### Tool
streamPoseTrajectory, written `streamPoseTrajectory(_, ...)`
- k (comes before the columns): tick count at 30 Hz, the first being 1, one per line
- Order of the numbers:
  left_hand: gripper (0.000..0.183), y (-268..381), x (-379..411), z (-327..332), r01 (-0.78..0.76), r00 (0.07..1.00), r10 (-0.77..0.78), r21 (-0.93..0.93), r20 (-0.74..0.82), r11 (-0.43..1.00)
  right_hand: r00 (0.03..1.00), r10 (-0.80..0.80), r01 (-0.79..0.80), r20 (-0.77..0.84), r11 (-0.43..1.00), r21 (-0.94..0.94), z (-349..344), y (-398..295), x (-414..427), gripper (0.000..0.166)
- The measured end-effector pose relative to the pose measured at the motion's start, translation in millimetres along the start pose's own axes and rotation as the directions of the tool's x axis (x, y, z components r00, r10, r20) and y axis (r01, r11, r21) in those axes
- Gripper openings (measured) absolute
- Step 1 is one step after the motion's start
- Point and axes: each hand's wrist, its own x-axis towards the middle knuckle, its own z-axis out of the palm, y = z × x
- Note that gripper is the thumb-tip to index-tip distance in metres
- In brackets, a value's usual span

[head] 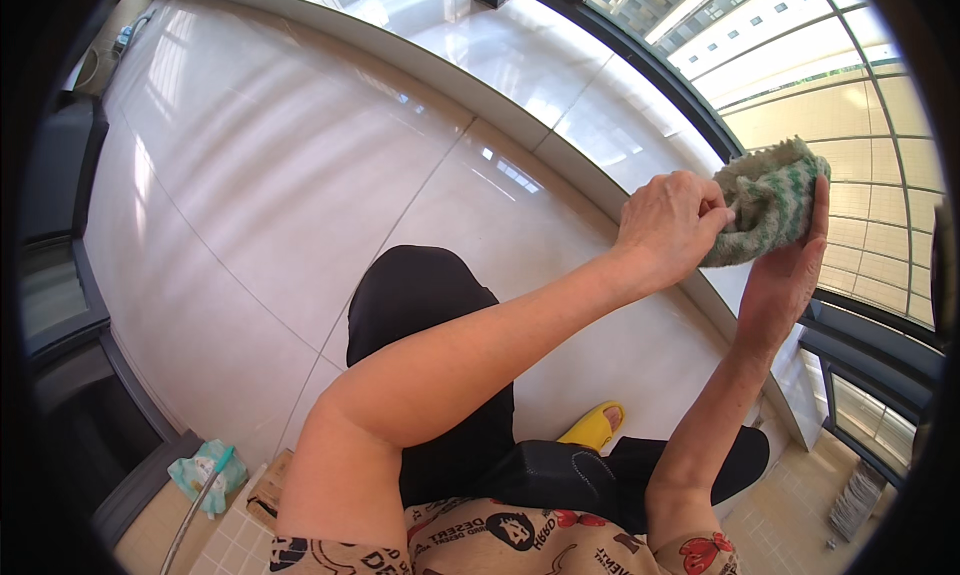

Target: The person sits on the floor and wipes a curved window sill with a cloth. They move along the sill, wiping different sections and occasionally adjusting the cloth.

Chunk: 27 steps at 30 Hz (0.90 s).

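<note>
A green and grey striped fluffy cloth [780,207] is bunched up at the right, in front of the window. My left hand [671,226] comes in from the left side of it, its thumb and fingers pinching a fold of the cloth. On the cloth's other side, my right hand [791,275] supports it with raised fingers; the palm and part of the fingers are hidden behind the cloth.
A dark-framed window [825,124] with bars stands at the right, above a tiled ledge [525,72]. Glossy tiles [300,170] cover the floor. A yellow slipper [592,428] is on one foot. At the lower left lie a teal plastic packet [206,474] and a metal rod [187,519].
</note>
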Motion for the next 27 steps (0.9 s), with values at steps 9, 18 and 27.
streamPoseTrajectory(9,0.021,5.3,-0.7,-4.7,-0.304,0.897,0.35,0.197,-0.269,0.932,0.993,-0.064,0.049,-0.094,0.986,-0.162,-16.8,1.9,-7.9,0.057)
streamPoseTrajectory(18,0.012,-4.5,10.9,0.8,0.425,0.903,-0.019,-0.89,0.428,0.161,0.998,0.052,-0.055,-0.045,0.996,-0.075,-11.0,12.5,-6.9,0.066)
streamPoseTrajectory(27,0.02,12.6,7.6,7.8,0.355,0.926,-0.084,-0.77,0.369,0.53,0.992,0.116,-0.119,-0.041,0.987,-0.103,23.5,-1.9,23.3,0.064)
